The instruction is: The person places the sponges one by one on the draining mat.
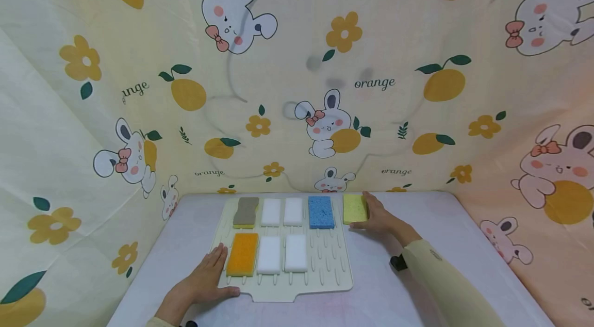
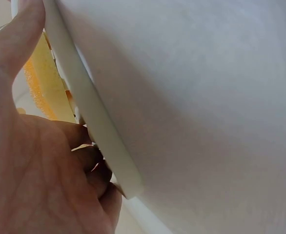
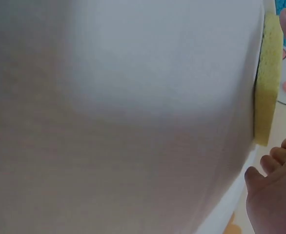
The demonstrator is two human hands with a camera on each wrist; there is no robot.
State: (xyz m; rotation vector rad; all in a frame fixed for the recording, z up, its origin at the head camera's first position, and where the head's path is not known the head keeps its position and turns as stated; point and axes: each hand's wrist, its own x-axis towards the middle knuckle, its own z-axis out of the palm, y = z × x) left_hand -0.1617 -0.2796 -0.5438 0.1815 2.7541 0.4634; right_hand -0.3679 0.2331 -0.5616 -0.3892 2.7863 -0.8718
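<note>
A cream draining mat (image 1: 325,285) with raised ridges lies on the table. My left hand (image 1: 206,275) holds its near left corner, fingers along the left side and thumb at the front edge. In the left wrist view, bent fingers (image 2: 96,161) meet the mat's rim (image 2: 101,117). My right hand (image 1: 382,218) grips a yellow sponge (image 1: 355,209) just right of the mat, thumb at the near end and fingers at the far end. Part of that sponge (image 3: 267,87) shows in the right wrist view. On the mat sit an orange sponge (image 1: 242,255), a blue sponge (image 1: 320,212) and a grey-topped sponge (image 1: 246,212).
Several white sponges, one marked here (image 1: 269,255), stand in two rows on the mat. Bare ridges (image 1: 327,257) show at its near right. A pale cloth covers the table (image 1: 394,296). A bunny-and-orange printed curtain (image 1: 287,69) encloses the back and sides.
</note>
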